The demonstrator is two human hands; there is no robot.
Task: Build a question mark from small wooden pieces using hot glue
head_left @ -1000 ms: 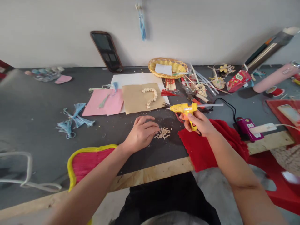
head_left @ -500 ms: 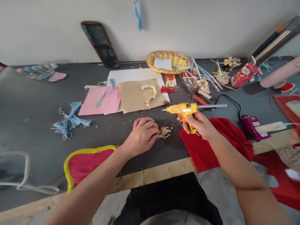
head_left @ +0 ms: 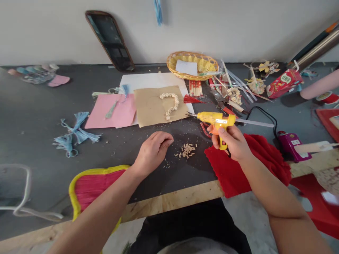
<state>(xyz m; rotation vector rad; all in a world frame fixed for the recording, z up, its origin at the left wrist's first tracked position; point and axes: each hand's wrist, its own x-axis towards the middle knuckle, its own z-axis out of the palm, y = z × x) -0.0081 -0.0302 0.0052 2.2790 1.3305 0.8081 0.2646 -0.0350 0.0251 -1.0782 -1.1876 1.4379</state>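
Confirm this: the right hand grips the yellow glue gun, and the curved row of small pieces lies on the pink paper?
Not quite: the head view shows the curved row lying on brown paper. The right hand does grip the yellow glue gun.

glue gun label (head_left: 221,121) unreadable, carton lettering (head_left: 286,78) blurred

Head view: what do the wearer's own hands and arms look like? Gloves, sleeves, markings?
Left hand and right hand are both bare: no gloves, and no rings seen. Left forearm and right forearm show no sleeve, watch, bracelet, cable or marking. Nails too small to judge.
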